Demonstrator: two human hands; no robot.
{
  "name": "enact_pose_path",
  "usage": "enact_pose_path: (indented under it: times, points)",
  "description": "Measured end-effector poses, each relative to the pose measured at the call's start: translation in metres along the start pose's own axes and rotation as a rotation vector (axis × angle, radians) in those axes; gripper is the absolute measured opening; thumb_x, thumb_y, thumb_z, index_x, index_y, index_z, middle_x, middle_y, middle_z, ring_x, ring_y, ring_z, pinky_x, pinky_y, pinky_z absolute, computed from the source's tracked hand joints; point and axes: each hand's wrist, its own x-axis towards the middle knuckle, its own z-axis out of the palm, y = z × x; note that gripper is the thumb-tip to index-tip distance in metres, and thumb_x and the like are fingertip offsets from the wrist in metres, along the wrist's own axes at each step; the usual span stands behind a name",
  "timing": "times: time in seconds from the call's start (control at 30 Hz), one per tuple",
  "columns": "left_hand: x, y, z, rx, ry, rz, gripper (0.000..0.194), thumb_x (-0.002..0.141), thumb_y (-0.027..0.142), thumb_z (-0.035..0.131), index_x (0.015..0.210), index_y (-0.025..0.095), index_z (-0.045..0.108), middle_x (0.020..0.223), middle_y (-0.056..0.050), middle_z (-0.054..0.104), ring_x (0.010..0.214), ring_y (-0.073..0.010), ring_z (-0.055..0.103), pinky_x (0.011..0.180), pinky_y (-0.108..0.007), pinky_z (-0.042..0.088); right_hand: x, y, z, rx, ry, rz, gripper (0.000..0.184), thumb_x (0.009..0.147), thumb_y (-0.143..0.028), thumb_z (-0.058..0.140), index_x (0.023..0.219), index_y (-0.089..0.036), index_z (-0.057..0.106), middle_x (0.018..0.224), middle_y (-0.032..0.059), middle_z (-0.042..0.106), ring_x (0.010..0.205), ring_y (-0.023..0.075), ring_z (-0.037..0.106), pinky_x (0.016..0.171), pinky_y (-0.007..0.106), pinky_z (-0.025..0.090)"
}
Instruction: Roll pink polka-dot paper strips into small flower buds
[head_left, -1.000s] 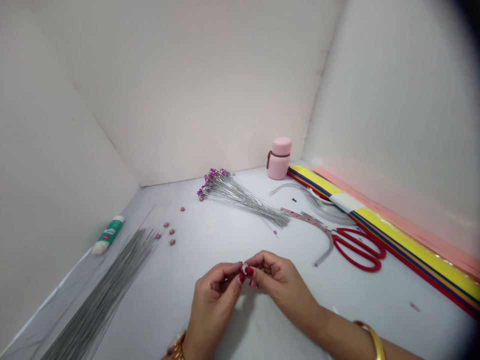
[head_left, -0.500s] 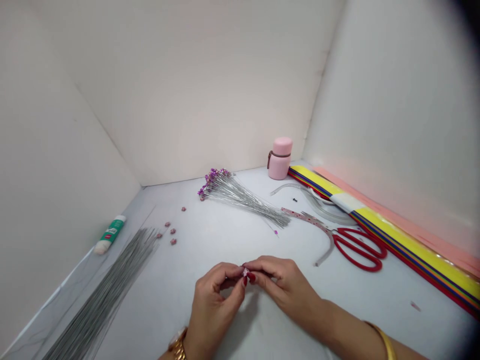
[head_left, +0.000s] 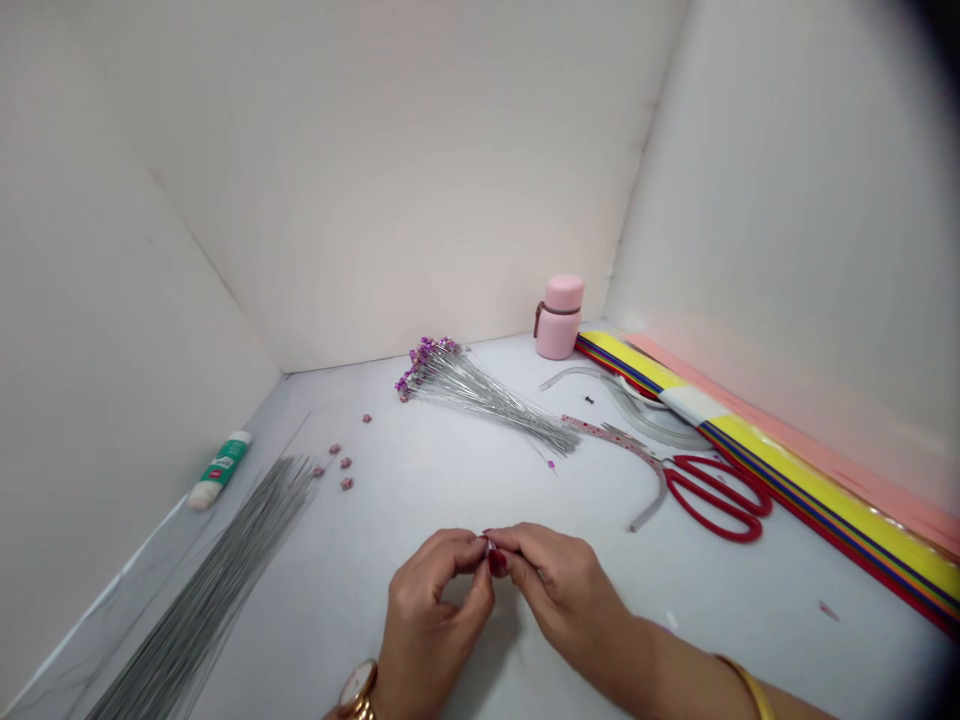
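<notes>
My left hand (head_left: 435,605) and my right hand (head_left: 566,585) meet low in the middle, fingertips pinched together over the white table (head_left: 420,480). Between them is a tiny pale pink folded paper star (head_left: 490,546), mostly covered by fingers and thumbs. Several similar pink paper stars (head_left: 346,463) lie to the left, beyond my left hand. Farther back rests a bundle of silver wires (head_left: 495,395) tipped with purple and pink pieces. On the right lie red-handled scissors (head_left: 720,495), beside a pink dotted strip (head_left: 592,428) and a curved clear tube (head_left: 654,500).
A bunch of bare grey wires (head_left: 202,590) spreads across the left, near a green-and-white glue bottle (head_left: 223,465). At the back stands a pink flask (head_left: 559,318). Stacked coloured sheets (head_left: 795,455) run along the right wall. White walls (head_left: 420,180) enclose the table.
The fingers have closed further around the small pink star, hiding more of it. Both hands have shifted slightly, and the left wrist has turned so the watch face shows.
</notes>
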Motion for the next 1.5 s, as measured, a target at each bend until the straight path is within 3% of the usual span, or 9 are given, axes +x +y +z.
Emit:
enact_pose_path:
  times: [0.3, 0.77, 0.9, 1.07, 1.3, 1.5]
  points:
    - [-0.001, 0.002, -0.002, 0.067, -0.032, -0.016, 0.013, 0.075, 0.009, 0.051, 0.076, 0.017, 0.061, 0.069, -0.003, 0.064, 0.064, -0.0146, 0.060, 0.062, -0.025, 0.048, -0.001, -0.005, 0.008, 0.097, 0.059, 0.097, 0.021, 0.086, -0.022, 0.039, 0.087, -0.019, 0.059, 0.069, 0.0014, 0.061, 0.063, 0.0122, 0.056, 0.062, 0.021, 0.045]
    - [0.003, -0.005, 0.001, -0.301, -0.097, -0.267, 0.013, 0.080, 0.018, 0.050, 0.087, 0.016, 0.062, 0.079, -0.005, 0.063, 0.073, -0.0152, 0.060, 0.067, -0.025, 0.049, 0.005, 0.001, 0.000, 0.447, 0.025, 0.281, 0.023, 0.083, -0.027, 0.046, 0.096, -0.018, 0.062, 0.072, 0.0019, 0.063, 0.065, 0.0126, 0.056, 0.061, 0.022, 0.047]
    - [0.002, -0.007, 0.002, -0.345, -0.112, -0.320, 0.014, 0.080, 0.020, 0.050, 0.087, 0.016, 0.062, 0.080, -0.005, 0.064, 0.075, -0.0161, 0.061, 0.068, -0.026, 0.049, 0.007, 0.005, -0.001, 0.404, -0.002, 0.271, 0.021, 0.083, -0.027, 0.047, 0.093, -0.018, 0.064, 0.071, 0.0017, 0.063, 0.065, 0.0125, 0.057, 0.062, 0.022, 0.047]
    - [0.000, -0.005, 0.001, -0.317, -0.120, -0.252, 0.018, 0.079, 0.016, 0.052, 0.094, 0.018, 0.060, 0.088, -0.006, 0.064, 0.079, -0.0153, 0.061, 0.071, -0.025, 0.050, 0.007, 0.004, -0.003, 0.297, 0.008, 0.234, 0.021, 0.084, -0.026, 0.045, 0.092, -0.018, 0.063, 0.069, 0.0014, 0.062, 0.064, 0.0119, 0.057, 0.062, 0.022, 0.046]
    - [-0.002, -0.006, -0.001, -0.184, -0.070, -0.158, 0.017, 0.078, 0.012, 0.051, 0.091, 0.016, 0.060, 0.083, -0.005, 0.065, 0.074, -0.0135, 0.062, 0.066, -0.022, 0.051, 0.007, 0.007, -0.004, 0.308, -0.042, 0.178, 0.020, 0.083, -0.025, 0.047, 0.096, -0.019, 0.061, 0.080, 0.0030, 0.064, 0.071, 0.0127, 0.059, 0.067, 0.023, 0.047]
    - [-0.004, -0.005, 0.001, -0.134, -0.047, -0.103, 0.018, 0.076, 0.009, 0.052, 0.092, 0.014, 0.059, 0.084, -0.006, 0.064, 0.073, -0.0134, 0.063, 0.065, -0.022, 0.053, 0.006, 0.004, -0.006, 0.218, -0.029, 0.107, 0.018, 0.083, -0.021, 0.047, 0.093, -0.019, 0.062, 0.077, 0.0024, 0.064, 0.070, 0.0125, 0.059, 0.066, 0.022, 0.047]
